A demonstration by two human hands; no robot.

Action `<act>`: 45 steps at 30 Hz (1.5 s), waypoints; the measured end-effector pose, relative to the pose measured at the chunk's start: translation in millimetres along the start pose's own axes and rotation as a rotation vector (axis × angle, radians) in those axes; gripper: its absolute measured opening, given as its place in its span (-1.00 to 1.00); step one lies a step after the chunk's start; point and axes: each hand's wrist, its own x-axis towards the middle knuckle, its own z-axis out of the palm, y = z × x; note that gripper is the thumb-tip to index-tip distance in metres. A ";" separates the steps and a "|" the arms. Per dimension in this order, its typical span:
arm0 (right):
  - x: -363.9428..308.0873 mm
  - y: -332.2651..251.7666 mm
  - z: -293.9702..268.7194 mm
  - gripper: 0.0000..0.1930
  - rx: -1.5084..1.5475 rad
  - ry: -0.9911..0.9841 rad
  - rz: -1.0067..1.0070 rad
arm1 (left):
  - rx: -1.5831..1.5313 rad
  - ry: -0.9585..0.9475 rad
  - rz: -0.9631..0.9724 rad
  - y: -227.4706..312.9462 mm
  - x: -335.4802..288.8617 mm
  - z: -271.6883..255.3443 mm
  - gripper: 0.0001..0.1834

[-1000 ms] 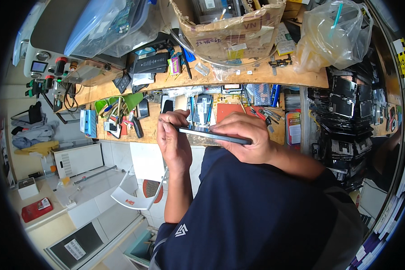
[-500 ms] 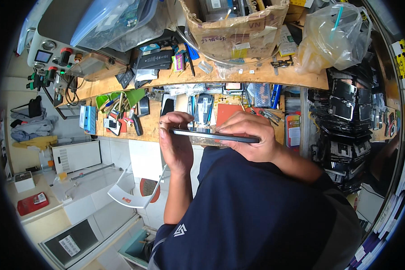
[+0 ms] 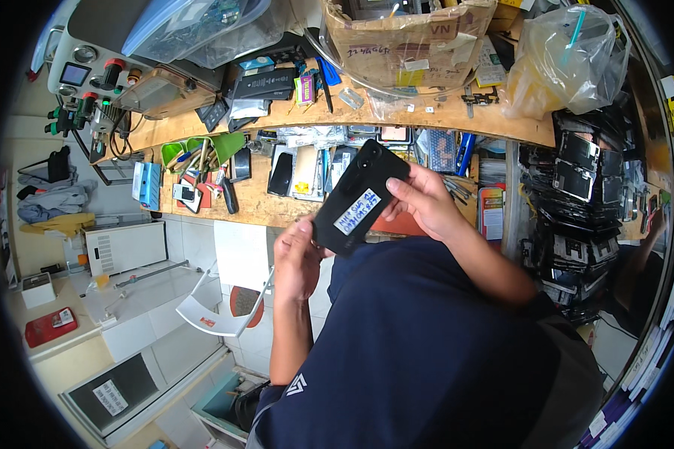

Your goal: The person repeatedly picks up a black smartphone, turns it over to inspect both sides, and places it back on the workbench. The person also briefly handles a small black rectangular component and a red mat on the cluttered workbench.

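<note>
A black smartphone (image 3: 359, 196) is held up in front of me with its back facing the camera; a white handwritten sticker is stuck on that back. My left hand (image 3: 298, 258) grips its lower left end. My right hand (image 3: 427, 200) holds its upper right edge with the fingers curled around it. The phone is tilted, its camera end pointing up and to the right, above the front edge of the wooden workbench (image 3: 258, 206).
Phones and parts lie in a row on the workbench (image 3: 307, 168). A cardboard box (image 3: 408, 41) and a plastic bag (image 3: 569, 63) stand on the upper shelf. Stacked phone screens (image 3: 584, 194) fill the right side. A soldering station (image 3: 86, 78) sits at left.
The phone was held flat and edge-on between both hands; now it is turned so its back with the sticker faces the camera. My hands rose slightly.
</note>
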 end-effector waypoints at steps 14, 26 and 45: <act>19.5 59.0 21.4 -0.59 0.106 -0.103 0.313 | -0.318 -0.219 0.035 -34.7 35.8 15.3 -0.36; -22.9 -5.4 5.6 -0.53 -0.283 -0.263 0.204 | -0.292 0.035 0.343 -29.6 41.5 -13.7 -0.79; -24.6 -8.5 38.1 -0.61 -1.103 0.025 -1.033 | -0.231 0.004 0.482 -12.3 31.0 22.7 -0.55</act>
